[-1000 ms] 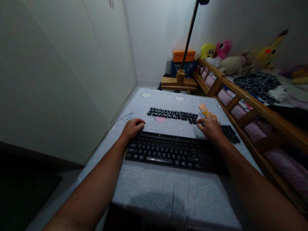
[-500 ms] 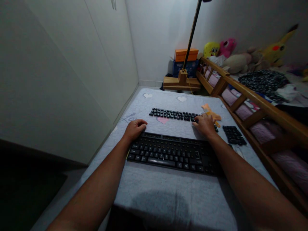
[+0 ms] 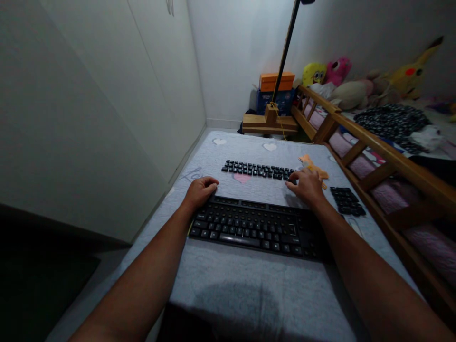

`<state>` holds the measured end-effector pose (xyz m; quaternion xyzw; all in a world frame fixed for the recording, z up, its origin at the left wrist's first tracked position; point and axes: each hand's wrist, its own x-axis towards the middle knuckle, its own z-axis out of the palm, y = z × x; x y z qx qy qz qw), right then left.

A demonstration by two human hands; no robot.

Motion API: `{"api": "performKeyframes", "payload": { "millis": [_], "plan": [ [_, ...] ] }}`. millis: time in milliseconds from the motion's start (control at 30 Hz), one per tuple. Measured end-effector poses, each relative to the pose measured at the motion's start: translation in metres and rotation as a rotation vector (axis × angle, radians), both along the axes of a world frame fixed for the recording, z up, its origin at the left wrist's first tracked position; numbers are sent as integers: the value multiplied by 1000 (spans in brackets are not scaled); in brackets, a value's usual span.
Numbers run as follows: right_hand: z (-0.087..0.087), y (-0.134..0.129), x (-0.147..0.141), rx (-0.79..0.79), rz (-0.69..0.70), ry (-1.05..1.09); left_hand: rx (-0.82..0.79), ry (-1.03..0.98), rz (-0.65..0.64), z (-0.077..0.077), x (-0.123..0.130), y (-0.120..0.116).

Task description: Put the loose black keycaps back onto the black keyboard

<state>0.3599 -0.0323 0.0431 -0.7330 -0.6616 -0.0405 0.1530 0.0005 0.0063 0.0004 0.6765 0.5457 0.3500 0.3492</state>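
A black keyboard [image 3: 245,224] lies on the cloth-covered surface, its upper rows without caps and showing bare key posts. My left hand [image 3: 201,191] rests by its far left corner, fingers curled and pressed together, with nothing visible in them. Beyond the keyboard, loose black keycaps [image 3: 254,170] are lined up in rows. At the right end of these rows my right hand [image 3: 307,184] pinches a black keycap [image 3: 292,180] between thumb and fingertips. The hand and forearm hide part of the keyboard's right side.
More black keycaps [image 3: 346,201] sit grouped at the right. An orange cloth-like piece [image 3: 315,166] lies behind my right hand. A wooden bed rail [image 3: 388,142] borders the right side, a white cabinet [image 3: 142,95] the left. A wooden stand [image 3: 270,122] is at the far end.
My right hand has shifted very slightly, its fingers now closer around a keycap at the row's right end. My left hand stays in place.
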Motion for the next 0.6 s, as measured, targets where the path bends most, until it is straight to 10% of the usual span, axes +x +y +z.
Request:
{"api": "performKeyframes", "payload": {
  "millis": [267, 600],
  "plan": [
    [37, -88, -18, -99, 428, 287, 1, 4, 2, -1, 0, 2],
    [9, -121, -24, -180, 417, 299, 15, 11, 27, 2, -1, -1]
  ]
}}
